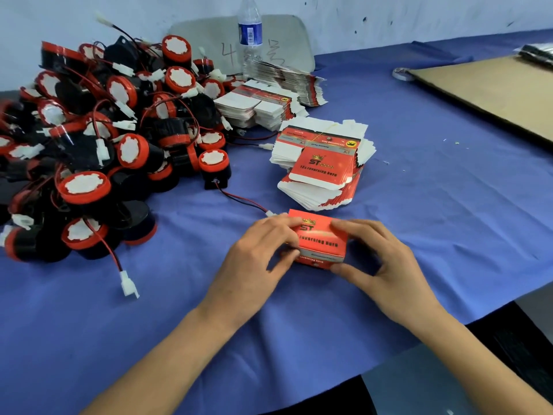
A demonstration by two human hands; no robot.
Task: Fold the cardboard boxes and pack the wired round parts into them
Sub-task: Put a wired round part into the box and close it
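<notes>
A small red cardboard box (320,239) stands folded up on the blue cloth at centre. My left hand (257,259) grips its left side with curled fingers. My right hand (377,259) holds its right side, fingers on top and thumb at the lower front. A large pile of black-and-red wired round parts (98,145) fills the left. One round part (214,169) stands apart at the pile's edge, its wire trailing to a white plug beside the box. A stack of flat unfolded boxes (323,169) lies just behind the box.
More flat box stacks (257,107) sit farther back, beside a water bottle (250,34) and a grey board (281,43). A brown cardboard sheet (493,88) and a tape roll (402,74) lie at the right. The table edge runs along the lower right.
</notes>
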